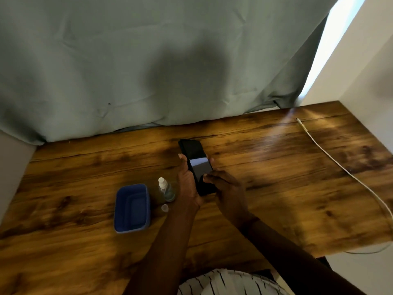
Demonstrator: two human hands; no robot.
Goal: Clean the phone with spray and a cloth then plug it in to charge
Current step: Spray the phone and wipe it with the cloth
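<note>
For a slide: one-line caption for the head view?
At a wooden table, left hand and right hand hold a black phone; spray bottle and blue tub beside, white cable apart.

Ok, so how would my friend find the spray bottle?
Start at the wooden table. Near its middle is a blue box; the bottle is just right of it, beside the left hand holding the phone. It is the only clear thing with a white spray top.

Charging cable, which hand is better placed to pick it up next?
Right. The charging cable lies on the right of the table, nearer the right hand; the left hand wraps the phone and could probably hold it alone.
</note>
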